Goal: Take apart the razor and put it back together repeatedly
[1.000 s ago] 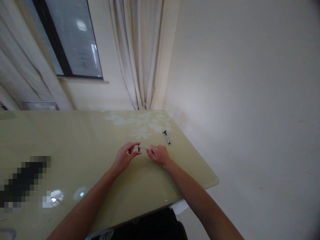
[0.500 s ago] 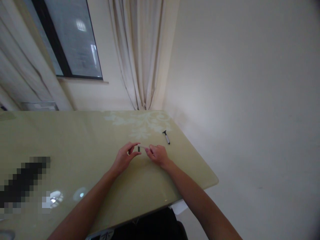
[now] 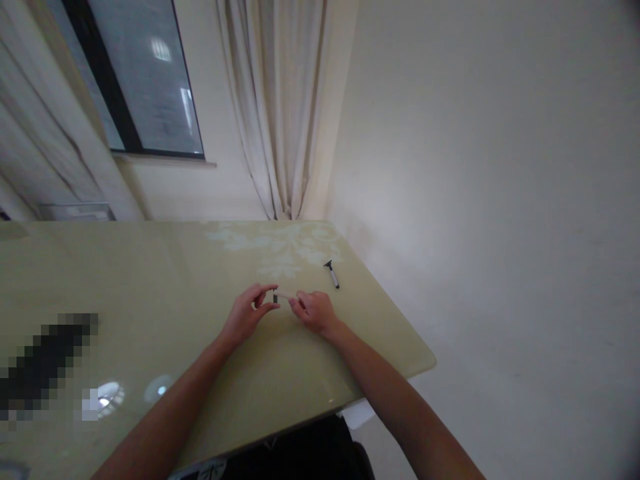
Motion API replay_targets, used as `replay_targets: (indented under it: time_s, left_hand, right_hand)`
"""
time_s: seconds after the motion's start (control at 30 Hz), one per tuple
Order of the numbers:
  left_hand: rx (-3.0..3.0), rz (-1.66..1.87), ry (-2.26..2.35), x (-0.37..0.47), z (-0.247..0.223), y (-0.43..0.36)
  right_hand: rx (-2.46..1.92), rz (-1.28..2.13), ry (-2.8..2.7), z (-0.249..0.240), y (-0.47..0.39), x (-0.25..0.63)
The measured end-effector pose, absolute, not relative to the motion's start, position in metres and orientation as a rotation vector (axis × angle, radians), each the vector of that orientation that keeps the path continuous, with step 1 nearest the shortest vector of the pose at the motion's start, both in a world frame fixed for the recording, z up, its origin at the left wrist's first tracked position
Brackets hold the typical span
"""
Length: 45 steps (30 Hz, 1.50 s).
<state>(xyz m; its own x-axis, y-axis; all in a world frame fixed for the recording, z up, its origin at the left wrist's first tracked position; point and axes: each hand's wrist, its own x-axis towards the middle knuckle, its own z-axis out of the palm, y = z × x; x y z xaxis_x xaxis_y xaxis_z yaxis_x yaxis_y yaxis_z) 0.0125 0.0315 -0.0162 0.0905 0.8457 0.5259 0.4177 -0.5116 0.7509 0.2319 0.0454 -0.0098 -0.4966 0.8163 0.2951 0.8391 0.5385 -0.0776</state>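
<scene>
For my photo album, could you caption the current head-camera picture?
Left hand pinching a small dark piece, right hand holding a pale stick toward it, razor nearby on the table.

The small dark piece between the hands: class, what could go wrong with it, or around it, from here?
1. The left hand pinches the small dark piece between thumb and fingertips, so it might slip out.
2. The pale stick in the right hand points toward those fingertips; a slip could poke them.
3. The razor lies beyond the right hand, which might bump it.
</scene>
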Motion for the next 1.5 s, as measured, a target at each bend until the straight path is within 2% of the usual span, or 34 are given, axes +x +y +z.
replay_targets:
  time_s: [1.5]
  left_hand:
    - [1.925,1.366,1.236,0.0147,-0.021,0.0317]
  right_hand:
    - [-1.419,-0.133,-2.478,-0.0065,0.0417,0.23]
